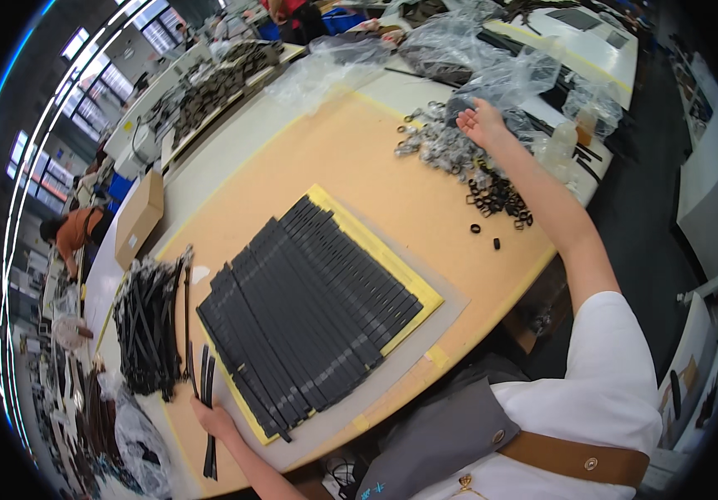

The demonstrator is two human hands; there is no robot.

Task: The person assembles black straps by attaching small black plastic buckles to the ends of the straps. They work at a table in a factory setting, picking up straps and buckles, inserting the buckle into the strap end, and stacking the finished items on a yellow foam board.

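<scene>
My left hand (215, 419) is closed around a few long black straps (210, 433) near the table's front left edge. My right hand (482, 123) is stretched far out over a pile of small metal buckles (438, 147). Its thumb stands away from its loosely curled fingers, and I see nothing held in it. Between my arms, many flat black strips (301, 308) lie side by side on a yellow board (413, 292). A heap of black straps with metal ends (149, 325) sits to the left of the board.
Black loops (492, 193) lie beside the metal buckles. Clear plastic bags (509, 75) and a translucent bottle (557, 152) stand at the table's far right. A cardboard box (140, 218) is at the left. A person in orange (80, 233) bends over another table.
</scene>
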